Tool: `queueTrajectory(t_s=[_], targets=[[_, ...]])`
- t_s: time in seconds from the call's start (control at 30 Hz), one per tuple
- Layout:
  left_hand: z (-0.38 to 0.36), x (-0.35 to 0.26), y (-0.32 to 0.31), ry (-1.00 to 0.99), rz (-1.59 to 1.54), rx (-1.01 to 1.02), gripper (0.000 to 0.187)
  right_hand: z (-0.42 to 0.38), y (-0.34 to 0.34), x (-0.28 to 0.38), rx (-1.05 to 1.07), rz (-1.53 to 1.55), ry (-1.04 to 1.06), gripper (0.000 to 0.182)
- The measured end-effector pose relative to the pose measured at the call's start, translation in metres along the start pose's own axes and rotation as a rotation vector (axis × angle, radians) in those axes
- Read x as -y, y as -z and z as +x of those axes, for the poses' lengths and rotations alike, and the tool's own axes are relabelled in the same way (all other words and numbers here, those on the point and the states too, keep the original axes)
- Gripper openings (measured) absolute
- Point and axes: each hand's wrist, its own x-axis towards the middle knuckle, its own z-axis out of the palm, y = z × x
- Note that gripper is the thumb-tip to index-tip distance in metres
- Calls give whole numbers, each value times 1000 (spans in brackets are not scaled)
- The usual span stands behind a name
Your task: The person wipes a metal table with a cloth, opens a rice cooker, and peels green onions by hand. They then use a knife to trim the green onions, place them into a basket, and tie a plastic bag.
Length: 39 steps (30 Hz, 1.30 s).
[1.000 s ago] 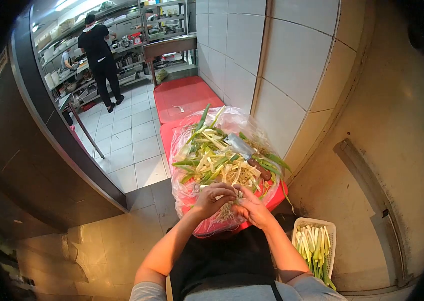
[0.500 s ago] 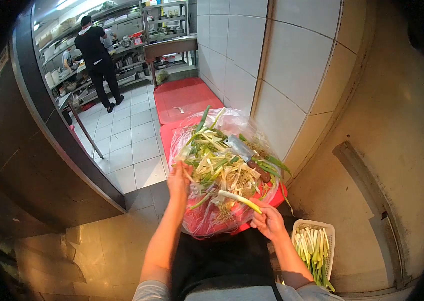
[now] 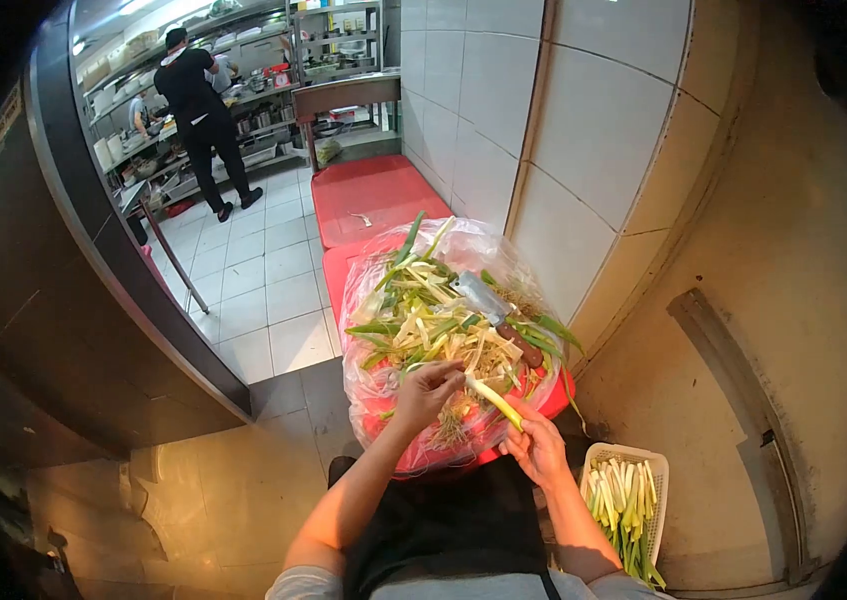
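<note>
A pale leek stalk [image 3: 494, 397], white at one end and yellow-green at the other, is gripped at its green end by my right hand [image 3: 537, 447]. At its white end, the fingertips of my left hand [image 3: 430, 391] are pinched together, touching the stalk. Below both hands, a heap of leek trimmings [image 3: 413, 320], with green leaves, pale peelings and stringy roots, lies on a clear plastic bag [image 3: 368, 395]. On top of the heap rests a cleaver [image 3: 483, 298] with a brown wooden handle.
Under the bag is a red stool [image 3: 343, 265], with another red seat [image 3: 368, 195] beyond it. A white basket [image 3: 660, 470] of stalks stands low at my right. Tiled wall [image 3: 568, 140] borders the right side. A person [image 3: 198, 105] in black stands in the kitchen.
My left hand has moved right, from the left edge of the heap to the white end of the stalk. My right hand still holds the stalk in nearly the same place.
</note>
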Motion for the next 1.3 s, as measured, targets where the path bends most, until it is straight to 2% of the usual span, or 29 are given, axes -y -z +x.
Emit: queueTrajectory(t_s=[0.07, 0.2, 0.63, 0.77, 0.83, 0.93, 1.03, 1.13, 1.23, 1.3], targets=[[0, -2, 3, 58, -82, 0, 24, 0, -1, -3, -7, -3, 8, 45], [-3, -5, 6, 10, -65, 5, 24, -2, 0, -8, -21, 17, 14, 46], [-8, 4, -3, 39, -163, -172, 22, -13, -12, -22, -5, -318, 58, 47], [-10, 4, -7, 29, -281, -223, 20, -14, -17, -28, 3, -95, 19, 49], [-10, 3, -4, 83, -364, -174, 21, -13, -19, -26, -20, 35, -27, 50], [-12, -4, -5, 101, -490, -180, 25, -11, -12, -25, 39, 498, -192, 45], [-10, -7, -6, 111, -611, -196, 29, -7, 5, -37, 61, 773, -301, 39], [-8, -1, -1, 103, -599, -148, 29, -9, 6, -41, 203, 856, -317, 23], [-6, -4, 2, 125, -600, -73, 26, -17, -3, -39, 147, 788, -351, 32], [-5, -3, 1, 148, -613, -52, 23, -18, -7, -39, 105, 743, -352, 31]])
